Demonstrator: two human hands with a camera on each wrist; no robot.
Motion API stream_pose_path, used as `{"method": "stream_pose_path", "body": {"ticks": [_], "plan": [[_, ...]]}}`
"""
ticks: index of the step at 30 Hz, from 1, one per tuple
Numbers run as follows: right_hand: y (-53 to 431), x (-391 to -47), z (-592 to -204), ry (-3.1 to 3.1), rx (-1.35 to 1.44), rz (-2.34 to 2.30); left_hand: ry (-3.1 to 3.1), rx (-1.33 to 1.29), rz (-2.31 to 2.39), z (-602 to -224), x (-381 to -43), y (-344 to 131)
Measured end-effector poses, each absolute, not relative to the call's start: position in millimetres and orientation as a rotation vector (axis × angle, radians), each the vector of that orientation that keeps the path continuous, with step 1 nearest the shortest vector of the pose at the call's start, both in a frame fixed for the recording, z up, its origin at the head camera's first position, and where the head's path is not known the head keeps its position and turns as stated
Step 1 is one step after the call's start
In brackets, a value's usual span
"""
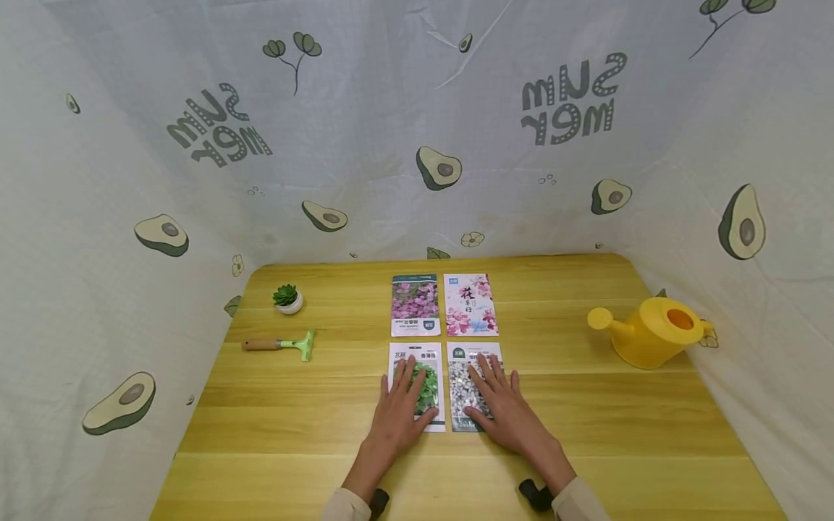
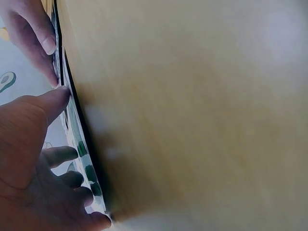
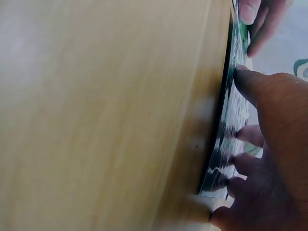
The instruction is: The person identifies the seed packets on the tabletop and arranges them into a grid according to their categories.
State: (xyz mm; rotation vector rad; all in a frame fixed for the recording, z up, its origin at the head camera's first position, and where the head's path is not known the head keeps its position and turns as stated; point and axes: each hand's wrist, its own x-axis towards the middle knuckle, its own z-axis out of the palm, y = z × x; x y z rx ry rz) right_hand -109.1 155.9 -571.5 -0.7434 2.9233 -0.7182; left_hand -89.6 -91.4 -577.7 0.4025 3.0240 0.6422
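Note:
My left hand [image 1: 394, 416] rests with fingers spread on a seed packet with green leaves [image 1: 427, 391]. Beside it, my right hand [image 1: 504, 412] lies spread over a seed packet with white flowers [image 1: 460, 380]. Both wrist views show fingertips touching the packets' surfaces, the thumbs near the packet edges. Just beyond these two lie a seed packet with purple flowers [image 1: 415, 300] and a pink blossom packet [image 1: 470, 304], side by side. The four packets form a two-by-two block, with narrow gaps between them.
On the left of the wooden table [image 1: 293, 427] are a small potted succulent [image 1: 287, 298] and a green-headed hand rake [image 1: 279, 345] with a wooden handle. A yellow watering can [image 1: 651, 333] stands at the right. A patterned white cloth [image 1: 378, 108] surrounds the table's back and sides.

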Motion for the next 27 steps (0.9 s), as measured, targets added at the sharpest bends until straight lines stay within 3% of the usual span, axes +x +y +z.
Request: {"method": "stream_pose_path", "body": {"ticks": [20,27], "plan": [[158.5,-115.8,-564.6,3.002,-0.692,-0.782,3.087,0.446,0.799,-559.3,-91.0,-95.5],[150.9,-134.6,-558.3,3.212,-0.737,-0.664,3.142,0.437,0.787,-546.1,-92.9,-95.9]]}}
